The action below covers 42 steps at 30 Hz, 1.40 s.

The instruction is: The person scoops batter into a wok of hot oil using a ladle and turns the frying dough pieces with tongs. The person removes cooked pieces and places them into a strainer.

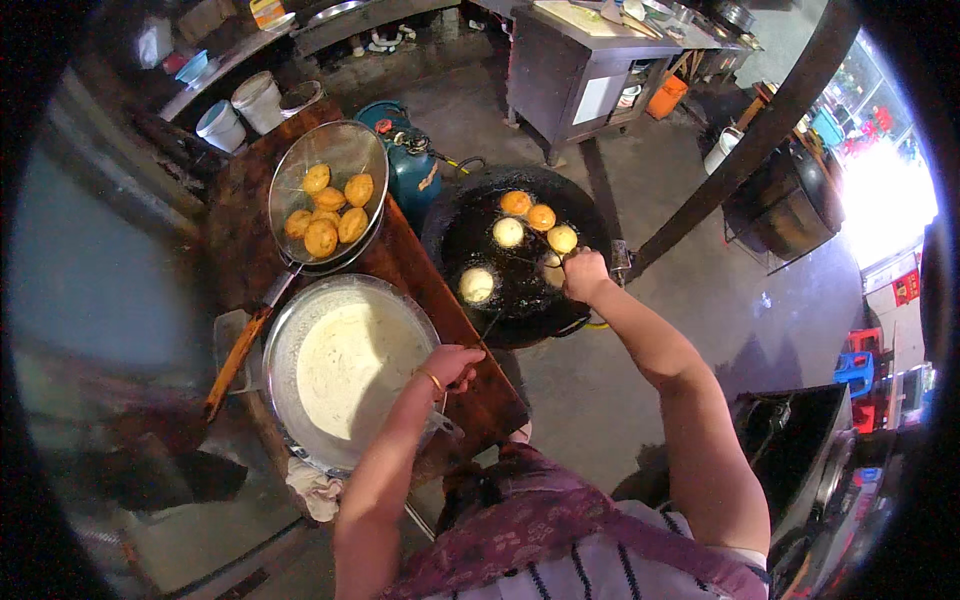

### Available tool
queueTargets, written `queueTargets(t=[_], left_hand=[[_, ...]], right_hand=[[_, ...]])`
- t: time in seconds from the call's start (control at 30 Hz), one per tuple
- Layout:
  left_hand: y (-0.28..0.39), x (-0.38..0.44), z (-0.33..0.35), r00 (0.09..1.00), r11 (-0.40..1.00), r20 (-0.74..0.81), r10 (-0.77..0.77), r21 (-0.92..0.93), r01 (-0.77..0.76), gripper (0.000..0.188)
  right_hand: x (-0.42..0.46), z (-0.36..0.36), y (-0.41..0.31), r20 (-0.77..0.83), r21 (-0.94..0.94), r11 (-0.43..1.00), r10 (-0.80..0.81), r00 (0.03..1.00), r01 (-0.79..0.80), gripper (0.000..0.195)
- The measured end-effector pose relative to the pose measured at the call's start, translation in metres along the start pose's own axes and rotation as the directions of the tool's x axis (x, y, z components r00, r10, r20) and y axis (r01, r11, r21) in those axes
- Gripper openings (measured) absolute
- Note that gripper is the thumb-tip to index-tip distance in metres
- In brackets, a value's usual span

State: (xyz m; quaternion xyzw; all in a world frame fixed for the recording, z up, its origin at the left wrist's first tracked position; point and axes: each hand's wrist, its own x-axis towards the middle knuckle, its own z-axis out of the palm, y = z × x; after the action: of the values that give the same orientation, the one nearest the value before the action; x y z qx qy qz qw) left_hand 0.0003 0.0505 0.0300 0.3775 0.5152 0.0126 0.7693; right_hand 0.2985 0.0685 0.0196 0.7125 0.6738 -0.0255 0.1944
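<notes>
My right hand [585,276] is closed over the right side of a wok of dark oil [517,315], around a thin dark utensil whose shape is mostly hidden. Beside its fingers float a pale round cake and a yellowish fried cake [562,239]. Two browner cakes [516,203] lie farther back, and pale ones [476,286] lie to the left. My left hand [459,366], with a bracelet at the wrist, is over the right rim of a metal basin of pale batter [341,367]; a thin rod seems to run from its fingers towards the wok. Golden cakes [321,238] rest in a wire strainer [281,180].
The basin and strainer stand on a wooden table [487,405]. A gas cylinder [415,176] is behind the wok. A slanted post [720,165] rises at the right. Farther back are a cabinet [555,82] and white buckets [257,103]. A cloth [313,489] hangs below the basin.
</notes>
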Motion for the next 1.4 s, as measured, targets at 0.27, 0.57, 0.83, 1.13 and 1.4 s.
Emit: queueTargets(t=[0.27, 0.57, 0.83, 1.13, 1.4], left_hand=[[-0.007, 0.008, -0.003, 0.998, 0.994, 0.008, 0.057, 0.096, -0.057, 0.020], [0.003, -0.002, 0.008, 0.997, 0.993, -0.022, 0.077, 0.088, -0.074, 0.018], [0.031, -0.030, 0.012, 0.981, 0.979, -0.127, 0.147, 0.159, -0.126, 0.018], [0.071, -0.041, 0.006, 0.960, 0.969, -0.151, 0.237, 0.099, -0.224, 0.017], [0.088, 0.017, 0.017, 0.964, 0.970, -0.173, 0.203, -0.098, -0.222, 0.011]], right_hand=[[0.017, 0.014, 0.013, 0.115, 0.428, 0.855, 0.272, 0.955, -0.295, 0.024], [0.007, 0.041, 0.045, 0.096, 0.440, 0.830, 0.335, 0.937, -0.342, 0.035], [0.027, 0.019, 0.041, 0.068, 0.472, 0.810, 0.361, 0.930, -0.349, 0.023], [0.047, 0.024, 0.056, 0.101, 0.536, 0.746, 0.407, 0.908, -0.395, 0.023], [-0.030, 0.013, 0.088, 0.020, 0.539, 0.734, 0.478, 0.878, -0.412, 0.022]])
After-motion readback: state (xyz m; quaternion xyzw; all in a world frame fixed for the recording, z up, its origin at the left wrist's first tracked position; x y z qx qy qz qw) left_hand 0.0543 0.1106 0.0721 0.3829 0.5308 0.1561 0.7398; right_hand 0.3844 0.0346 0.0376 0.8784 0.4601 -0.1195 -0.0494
